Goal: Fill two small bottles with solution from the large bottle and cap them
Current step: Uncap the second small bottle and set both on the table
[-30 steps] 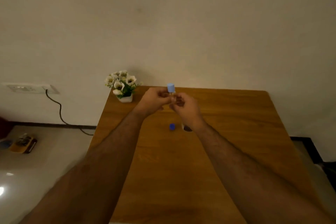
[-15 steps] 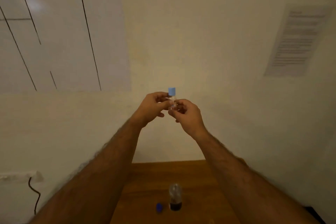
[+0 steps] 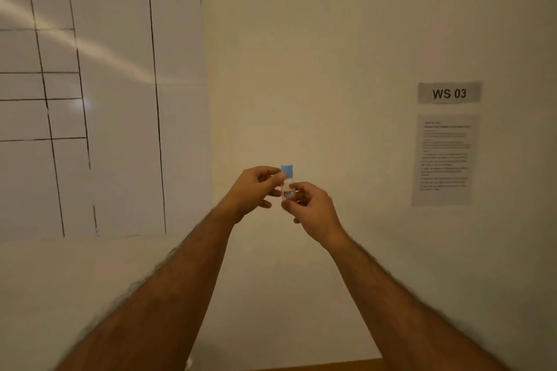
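The small bottle [image 3: 287,188] was up in the air before the wall, right hand [image 3: 312,208] pinching its body, left hand [image 3: 256,190] pinching at its blue cap [image 3: 287,171]. So light a grip risked a drop, or the cap staying loose.

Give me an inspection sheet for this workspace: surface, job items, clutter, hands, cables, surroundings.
Surface: only a sliver of table at the bottom edge.
Job items: small bottle, upright, blue cap on; contents unclear. Large bottle and second small bottle not in view.
Clutter: nothing seen.
Hands: left hand pinches the bottle near the cap; right hand grips its body.
Cables: nothing seen.
Surroundings: whiteboard with ruled grid, "WS 03" sign, printed sheet, text unreadable.
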Tool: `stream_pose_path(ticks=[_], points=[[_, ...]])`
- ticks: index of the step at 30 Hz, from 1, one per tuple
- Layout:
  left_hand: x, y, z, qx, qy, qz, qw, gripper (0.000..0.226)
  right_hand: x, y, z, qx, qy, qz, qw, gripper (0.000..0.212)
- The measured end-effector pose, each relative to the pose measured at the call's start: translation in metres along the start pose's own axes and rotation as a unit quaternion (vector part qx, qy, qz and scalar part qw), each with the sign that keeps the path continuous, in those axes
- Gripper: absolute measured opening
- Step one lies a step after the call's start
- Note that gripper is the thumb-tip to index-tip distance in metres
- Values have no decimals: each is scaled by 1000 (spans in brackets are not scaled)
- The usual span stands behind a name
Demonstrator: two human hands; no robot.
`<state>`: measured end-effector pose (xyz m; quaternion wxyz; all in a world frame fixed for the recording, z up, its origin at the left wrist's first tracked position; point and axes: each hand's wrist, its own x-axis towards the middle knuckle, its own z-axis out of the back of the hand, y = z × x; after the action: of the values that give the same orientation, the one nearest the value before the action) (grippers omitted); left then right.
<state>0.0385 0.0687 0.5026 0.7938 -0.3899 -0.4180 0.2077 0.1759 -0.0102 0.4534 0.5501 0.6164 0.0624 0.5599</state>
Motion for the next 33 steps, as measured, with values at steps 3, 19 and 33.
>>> stream_pose_path(ticks=[3, 19, 33], points=[[11, -20, 2, -5, -25, -25, 999, 37, 7, 5, 4, -9, -1, -5, 1000, 28], [31, -38, -4, 92, 43, -39, 994, 22, 3, 5, 12, -32, -3, -24, 999, 29], [29, -41, -7, 57, 57, -13, 997, 34, 3, 4, 7, -28, -14, -29, 999, 26]])
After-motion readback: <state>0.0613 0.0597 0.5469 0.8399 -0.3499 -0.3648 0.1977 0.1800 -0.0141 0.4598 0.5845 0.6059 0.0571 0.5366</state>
